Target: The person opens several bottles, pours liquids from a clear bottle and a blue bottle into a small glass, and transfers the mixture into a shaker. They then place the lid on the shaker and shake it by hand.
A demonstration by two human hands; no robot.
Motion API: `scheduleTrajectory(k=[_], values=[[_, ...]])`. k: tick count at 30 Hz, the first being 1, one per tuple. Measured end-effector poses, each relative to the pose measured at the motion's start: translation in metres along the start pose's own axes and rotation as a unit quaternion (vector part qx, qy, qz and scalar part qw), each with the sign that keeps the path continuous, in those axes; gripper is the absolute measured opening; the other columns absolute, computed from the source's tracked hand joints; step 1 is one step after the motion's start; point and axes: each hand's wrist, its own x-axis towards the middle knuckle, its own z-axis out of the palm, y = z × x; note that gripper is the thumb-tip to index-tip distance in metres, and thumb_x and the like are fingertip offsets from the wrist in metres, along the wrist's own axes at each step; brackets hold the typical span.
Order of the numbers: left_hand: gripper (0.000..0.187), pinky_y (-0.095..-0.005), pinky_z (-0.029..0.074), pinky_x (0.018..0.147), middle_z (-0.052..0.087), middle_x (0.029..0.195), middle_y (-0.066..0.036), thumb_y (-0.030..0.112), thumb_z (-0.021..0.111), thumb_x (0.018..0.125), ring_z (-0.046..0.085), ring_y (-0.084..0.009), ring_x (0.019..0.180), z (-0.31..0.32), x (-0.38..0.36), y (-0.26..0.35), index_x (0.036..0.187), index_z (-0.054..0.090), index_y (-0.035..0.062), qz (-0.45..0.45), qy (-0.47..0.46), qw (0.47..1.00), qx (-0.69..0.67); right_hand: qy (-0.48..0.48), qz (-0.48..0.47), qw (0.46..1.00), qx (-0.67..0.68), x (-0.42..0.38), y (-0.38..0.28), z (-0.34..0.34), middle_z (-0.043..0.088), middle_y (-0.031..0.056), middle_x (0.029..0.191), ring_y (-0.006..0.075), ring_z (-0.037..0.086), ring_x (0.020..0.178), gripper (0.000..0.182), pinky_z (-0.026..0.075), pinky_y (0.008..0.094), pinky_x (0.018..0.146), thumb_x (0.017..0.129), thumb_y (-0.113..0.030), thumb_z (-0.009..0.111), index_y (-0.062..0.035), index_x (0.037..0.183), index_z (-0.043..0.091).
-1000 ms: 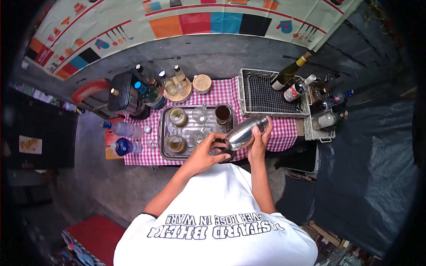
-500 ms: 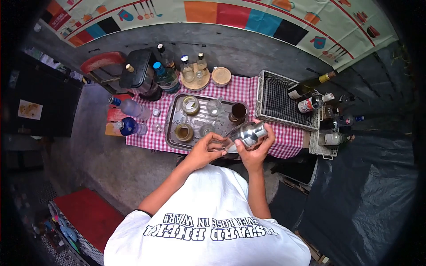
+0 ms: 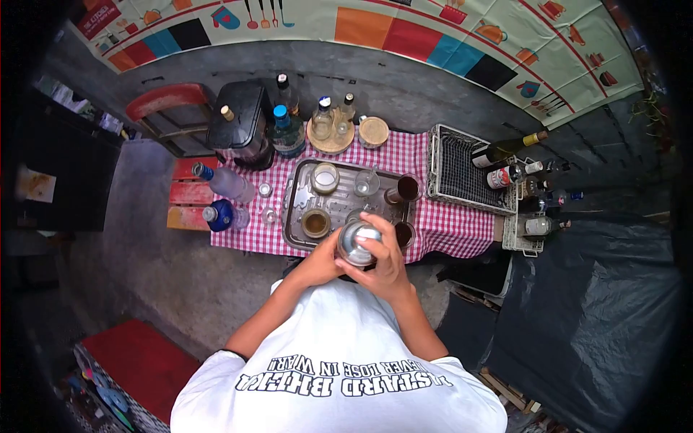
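Between my hands is a cocktail shaker (image 3: 353,250) with a clear body and a metal top, held upright so that I look down on its lid. My left hand (image 3: 319,264) is closed round its side. My right hand (image 3: 388,268) grips it from the other side, with fingers over the metal top. Just beyond my hands lies a metal tray (image 3: 289,229) with wet spots. On it stand a glass of brown liquid (image 3: 315,224), a glass with a pale top (image 3: 325,178), a clear glass mug (image 3: 367,182) and a dark brown cup (image 3: 407,189). A second dark cup (image 3: 404,234) is partly hidden by my right hand.
Bottles on a round wooden board (image 3: 332,143), a blue-capped bottle (image 3: 289,137) and a black-lidded container (image 3: 240,119) line the back. Two bottles, one dark blue (image 3: 220,216), stand at left. A wire basket (image 3: 433,162) and several bottles are at right, on a checked cloth (image 3: 451,229).
The shaker has turned from lying tilted to upright and shifted left. My right hand has moved left with it, fingers now over its top. The view has shifted slightly.
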Motion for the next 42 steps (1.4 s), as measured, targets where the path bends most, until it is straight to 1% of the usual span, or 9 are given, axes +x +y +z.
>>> scheduleTrajectory(k=[7,10,18,23,25,30,34,37,42], values=[[0.07,-0.0344,0.047,0.099,0.057,0.127,-0.011,0.006,0.077,0.078,0.056,-0.0193,0.118,-0.039,-0.01,-0.008,0.138,0.04,0.0036,0.002,-0.018,1.0,-0.002,-0.016,0.041,0.999,0.0,0.014,-0.01,0.03,0.045,0.0249,0.134,0.0392,0.052,0.12,0.081,0.048,0.0461,0.095,0.066,-0.011,0.088,-0.0178,0.13,0.037],[0.072,-0.0323,0.049,0.093,0.06,0.118,-0.008,0.007,0.081,0.075,0.06,-0.0165,0.11,-0.057,-0.015,-0.012,0.136,0.041,0.003,-0.041,-0.003,0.997,-0.059,0.115,0.137,0.978,0.107,0.003,0.005,0.053,0.043,0.0216,0.137,0.0294,0.051,0.121,0.087,0.046,0.0411,0.097,0.071,-0.004,0.083,-0.0125,0.137,0.028],[0.065,-0.0273,0.05,0.086,0.06,0.11,-0.007,0.002,0.078,0.078,0.06,-0.0141,0.1,-0.085,-0.027,0.016,0.133,0.043,0.0007,-0.02,-0.033,0.999,-0.039,0.285,0.364,0.803,0.377,0.014,0.015,0.067,0.047,0.0108,0.127,0.0179,0.051,0.113,0.078,0.044,0.0343,0.099,0.085,-0.013,0.069,-0.0143,0.147,0.022],[0.058,-0.0259,0.05,0.084,0.058,0.115,-0.007,0.0,0.076,0.079,0.061,-0.0119,0.101,-0.083,-0.027,0.034,0.129,0.047,0.0016,-0.005,-0.052,0.998,-0.024,0.33,0.395,0.719,0.468,0.0,0.02,0.073,0.052,0.0115,0.123,0.0226,0.056,0.111,0.062,0.049,0.0384,0.097,0.093,-0.032,0.059,-0.0154,0.144,0.029],[0.057,-0.0276,0.049,0.083,0.057,0.117,-0.006,0.002,0.079,0.077,0.06,-0.012,0.099,-0.077,-0.022,0.035,0.127,0.05,0.0031,0.034,-0.06,0.998,0.008,0.326,0.409,0.631,0.574,-0.013,0.031,0.076,0.056,0.0164,0.12,0.0269,0.061,0.106,0.059,0.053,0.0413,0.092,0.094,-0.04,0.057,-0.0167,0.141,0.031],[0.056,-0.0291,0.049,0.088,0.056,0.114,-0.006,0.002,0.079,0.076,0.058,-0.0148,0.108,-0.05,-0.009,0.038,0.124,0.051,0.0039,0.048,-0.035,0.998,0.031,0.341,0.46,0.549,0.609,-0.015,0.028,0.064,0.067,0.0175,0.101,0.03,0.066,0.098,0.054,0.054,0.0431,0.087,0.098,-0.051,0.042,-0.0015,0.11,0.06],[0.058,-0.0285,0.048,0.088,0.055,0.114,-0.006,0.002,0.079,0.077,0.057,-0.014,0.105,-0.028,-0.001,0.039,0.126,0.048,0.0036,0.027,-0.038,0.998,0.043,0.339,0.455,0.546,0.617,-0.031,0.036,0.044,0.068,0.0174,0.102,0.0296,0.066,0.096,0.053,0.054,0.0428,0.087,0.098,-0.051,0.041,-0.0024,0.112,0.059],[0.057,-0.0273,0.048,0.087,0.054,0.114,-0.007,0.002,0.079,0.077,0.057,-0.0133,0.103,-0.011,0.008,0.037,0.125,0.048,0.0033,0.005,-0.036,0.999,0.02,0.294,0.429,0.569,0.637,-0.04,0.043,0.022,0.062,0.0069,0.111,0.0195,0.06,0.105,0.041,0.048,0.0367,0.094,0.098,-0.044,0.048,-0.0095,0.119,0.055],[0.05,-0.0252,0.05,0.076,0.061,0.101,-0.007,0.006,0.074,0.084,0.06,-0.0121,0.086,0.019,0.027,0.04,0.126,0.046,0.0021,0.022,-0.028,0.992,0.12,0.408,0.412,0.67,0.463,-0.045,0.05,-0.014,0.047,0.006,0.128,0.0164,0.047,0.118,0.054,0.04,0.0337,0.102,0.095,-0.025,0.058,-0.0125,0.141,0.035]])
